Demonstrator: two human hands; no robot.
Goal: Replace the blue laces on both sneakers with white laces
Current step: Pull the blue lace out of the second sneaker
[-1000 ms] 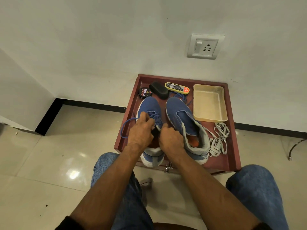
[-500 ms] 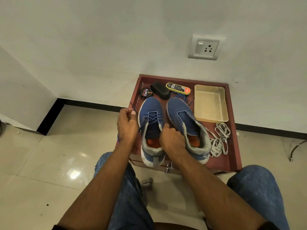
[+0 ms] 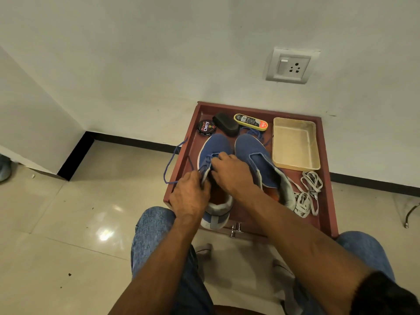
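Work surface: a red-brown tray stood on the floor against the far wall, holding all items.
Left sneaker: a blue sneaker lay at the left of the tray, toe toward the wall, heel overhanging the near edge.
Blue lace: the blue lace remained threaded in the far eyelets of that sneaker; a loose length looped out over the tray's left rim above the floor.
Left hand: the left hand sat on the left side of the sneaker's opening, fingers curled around the collar edge by the eyelets.
Right hand: the right hand lay over the tongue area, fingertips bent at the lacing; whether they pinched the lace could not be told.
Right sneaker: the second blue sneaker lay just beside the first, on its right, with no lace visible in its eyelets.
White laces: the white laces lay bundled at the tray's near right, touching the second sneaker's heel.
Other items: a polish tin, a black brush and a yellow brush lined the far edge; a cream container sat at the far right.
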